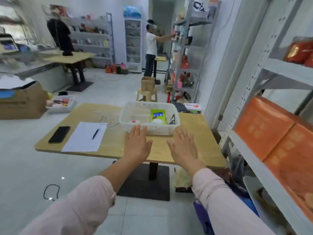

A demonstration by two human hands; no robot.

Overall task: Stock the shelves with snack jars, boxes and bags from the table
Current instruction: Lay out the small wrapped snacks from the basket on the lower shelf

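The metal shelving [264, 172] stood at the right. It already carried two orange boxes [260, 126] side by side on its middle level and red packets [299, 51] above, too blurred to count.

The wooden surface [194, 126] bore one white plastic basket [162, 130] at its far side. Empty as it nearly was, the basket would likely lift lightly but flex, so a grip on both side rims seemed safest.

Inside it lay one green snack bag [157, 116], the only stock plainly left to shelve. It looked soft, light and crinkly, probably slippery film, best taken round its middle or pinched at a sealed edge without crushing the contents. A small white item and a dark one lay beside it, too unclear to name.

Both hands were empty, with fingers straight and spread. The left hand [137, 143] hovered with its fingertips at the basket's near wall, and the right hand [183, 146] just beside it.

At the left lay one sheet of paper [84, 137], one phone [59, 134] and one pen [95, 133].
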